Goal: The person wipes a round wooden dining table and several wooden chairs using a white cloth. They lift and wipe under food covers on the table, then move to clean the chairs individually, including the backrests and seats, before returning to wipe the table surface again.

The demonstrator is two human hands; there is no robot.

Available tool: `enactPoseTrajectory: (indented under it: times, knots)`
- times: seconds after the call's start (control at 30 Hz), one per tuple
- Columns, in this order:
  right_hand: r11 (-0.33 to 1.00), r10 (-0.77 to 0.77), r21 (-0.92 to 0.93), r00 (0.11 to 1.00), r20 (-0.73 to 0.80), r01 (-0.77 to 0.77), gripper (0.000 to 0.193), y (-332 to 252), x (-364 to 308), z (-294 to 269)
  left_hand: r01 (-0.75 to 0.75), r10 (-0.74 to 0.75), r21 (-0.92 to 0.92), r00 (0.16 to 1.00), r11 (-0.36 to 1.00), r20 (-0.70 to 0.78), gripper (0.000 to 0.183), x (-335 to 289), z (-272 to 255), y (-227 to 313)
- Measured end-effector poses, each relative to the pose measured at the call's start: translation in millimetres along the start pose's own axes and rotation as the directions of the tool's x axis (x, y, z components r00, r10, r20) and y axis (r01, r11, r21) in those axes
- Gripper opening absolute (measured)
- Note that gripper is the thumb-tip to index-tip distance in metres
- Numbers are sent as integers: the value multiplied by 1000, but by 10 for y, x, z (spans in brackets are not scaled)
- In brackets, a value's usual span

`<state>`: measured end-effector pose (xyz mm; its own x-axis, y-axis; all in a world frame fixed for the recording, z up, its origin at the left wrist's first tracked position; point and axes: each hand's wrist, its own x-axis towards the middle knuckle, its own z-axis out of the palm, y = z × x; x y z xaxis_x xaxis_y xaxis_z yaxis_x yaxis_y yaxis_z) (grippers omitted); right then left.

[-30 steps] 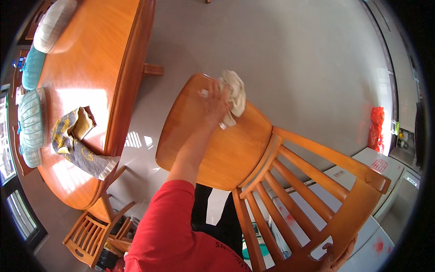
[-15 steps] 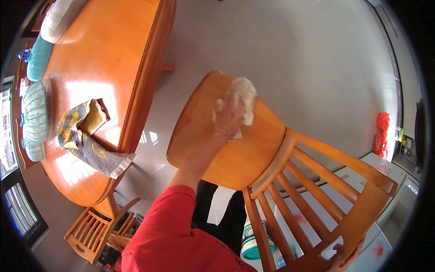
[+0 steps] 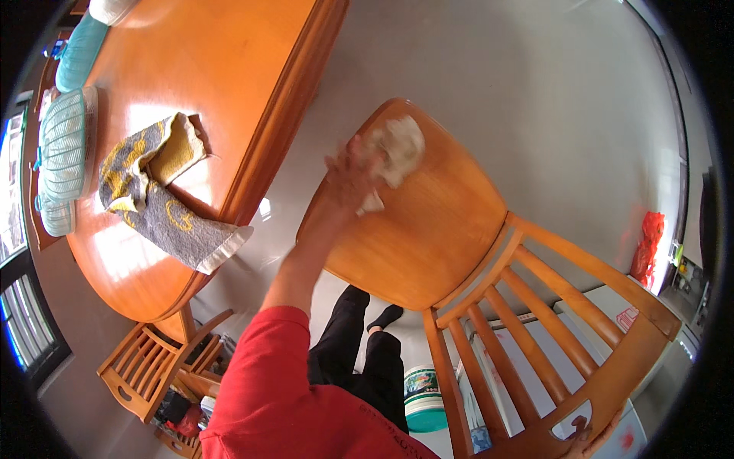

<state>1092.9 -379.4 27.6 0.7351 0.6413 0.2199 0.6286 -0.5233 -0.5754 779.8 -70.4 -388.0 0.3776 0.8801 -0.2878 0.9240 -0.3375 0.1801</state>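
Note:
A wooden chair (image 3: pixel 428 245) with a slatted back stands tilted across the middle of my view. On its seat lies a crumpled off-white cloth (image 3: pixel 404 149). My left hand (image 3: pixel 352 177), blurred by motion, presses on the cloth near the seat's left edge and holds it. At the lower right my right hand (image 3: pixel 595 442) grips the top of the chair's back, its fingertips showing through the handle cutout. A grey and yellow patterned towel (image 3: pixel 164 203) rests folded on the wooden table (image 3: pixel 206 69) to the left, one end hanging over the edge.
Teal mesh food covers (image 3: pixel 63 145) line the table's far left side. Another wooden chair (image 3: pixel 145 363) stands below the table. Beside my legs is a white bucket with a green base (image 3: pixel 424 409). A red plastic bag (image 3: pixel 648 249) sits by the right wall.
My left hand and the cloth have moved toward the seat's left and far edges. The view has shifted, so table and chair sit differently. My right hand stays on the chair's back.

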Motion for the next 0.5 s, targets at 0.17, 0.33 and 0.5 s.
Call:
enactPoseTrajectory:
  times: [0.17,0.33,0.5]
  knots:
    - [997,-61,-42,997,37,63,66,-7,37,-23,185,-310,-690,949,700,-59,63,-231,195,-477]
    - [982,2,188,999,48,-11,69,-84,-28,62,258,-278,-112,935,960,-222,64,-1252,544,-299]
    - [972,137,176,984,111,-155,61,-104,-63,65,327,-391,-297,901,897,-188,68,-1984,680,-183]
